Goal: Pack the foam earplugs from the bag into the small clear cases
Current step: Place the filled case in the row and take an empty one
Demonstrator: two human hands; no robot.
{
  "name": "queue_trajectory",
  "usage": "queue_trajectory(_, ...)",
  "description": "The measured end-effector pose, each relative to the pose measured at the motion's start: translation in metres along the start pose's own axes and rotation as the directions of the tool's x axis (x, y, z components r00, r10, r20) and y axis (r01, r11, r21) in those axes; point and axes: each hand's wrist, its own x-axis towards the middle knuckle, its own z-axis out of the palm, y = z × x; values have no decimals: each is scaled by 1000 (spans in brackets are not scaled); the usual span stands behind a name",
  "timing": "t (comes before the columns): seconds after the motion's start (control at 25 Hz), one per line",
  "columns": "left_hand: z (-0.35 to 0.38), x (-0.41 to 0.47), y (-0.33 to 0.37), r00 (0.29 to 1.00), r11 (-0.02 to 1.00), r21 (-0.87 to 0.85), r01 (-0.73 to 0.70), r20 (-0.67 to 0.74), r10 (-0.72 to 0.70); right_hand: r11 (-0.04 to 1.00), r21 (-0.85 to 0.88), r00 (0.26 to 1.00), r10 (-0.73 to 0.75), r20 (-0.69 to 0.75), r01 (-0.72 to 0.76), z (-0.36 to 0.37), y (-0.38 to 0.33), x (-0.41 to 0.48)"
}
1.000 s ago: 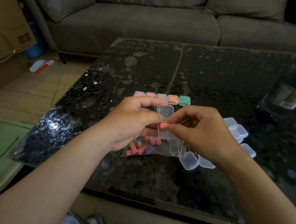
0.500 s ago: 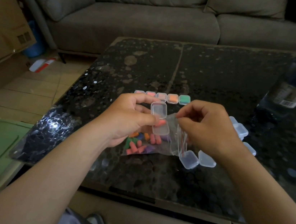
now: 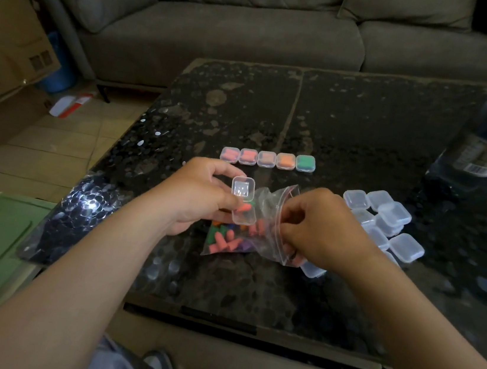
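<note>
Moving off the case [image 3: 243, 215], the right hand [image 3: 323, 229] is now working at the bag [image 3: 266, 240]; approx. a sec ago it was pressing a plug into that case. Its grip is pinching the bag's red-striped mouth, fingers curled; can't tell if any are reaching inside. The left hand [image 3: 200, 197] is holding the case just above the bag, its grip closing narrow round the base, lid standing open. One pink earplug [image 3: 243, 207] is sitting inside it. Loose earplugs [image 3: 225, 239] are lying in the bag on the bench [image 3: 337, 119]. Five filled cases [image 3: 267, 159] are lining up behind; empty cases [image 3: 386, 215] are waiting at right. Prob. the first plug is in & the hand is going for a second.
</note>
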Motion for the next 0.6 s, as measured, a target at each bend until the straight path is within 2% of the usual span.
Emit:
queue_trajectory(0.36,1,4,-4,999,1000,23,7,37,-8,988,-127,996,-77,52,83,13,-10,10)
queue_trajectory(0.6,1,4,-4,999,1000,28,5,40,-6,990,-108,994,-78,80,86,12,-9,14)
